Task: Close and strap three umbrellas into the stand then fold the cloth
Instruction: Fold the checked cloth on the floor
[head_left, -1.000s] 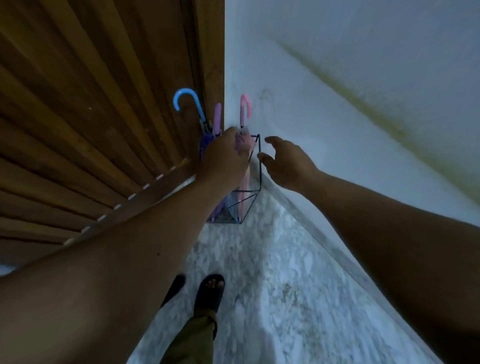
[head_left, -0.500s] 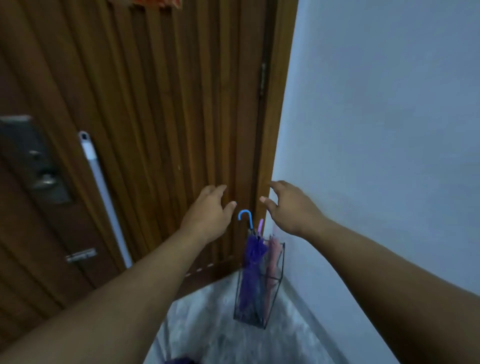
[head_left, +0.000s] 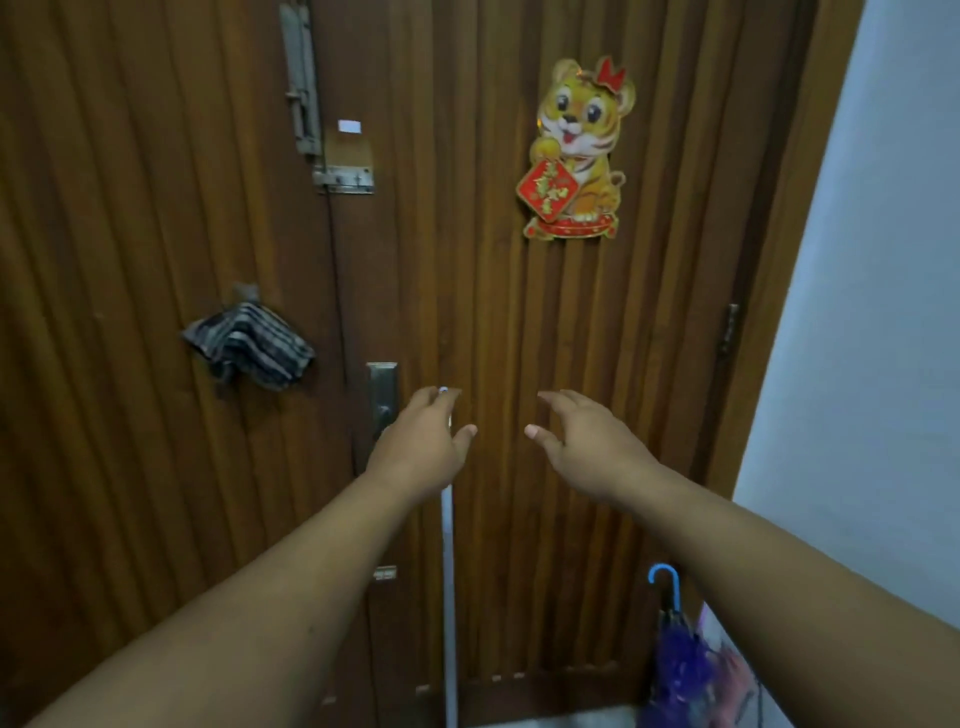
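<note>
A striped grey cloth (head_left: 248, 344) hangs bunched on the wooden door's left leaf, up and to the left of my hands. A closed purple umbrella (head_left: 680, 665) with a blue hooked handle stands at the bottom right, partly hidden by my right forearm; something pink shows beside it, and the stand is hardly visible. My left hand (head_left: 423, 441) and my right hand (head_left: 587, 441) are both raised in front of the door, fingers loosely spread, holding nothing.
The brown slatted door (head_left: 519, 322) fills the view, with a tiger decoration (head_left: 574, 156), a bolt (head_left: 304, 88) and a metal handle plate (head_left: 383, 400). A white pole (head_left: 448, 597) leans against the door below my left hand. A pale wall (head_left: 862, 364) stands on the right.
The view has swung up from the umbrella stand to the door. Both hands have lifted away from the umbrellas and now hover empty at door-handle height.
</note>
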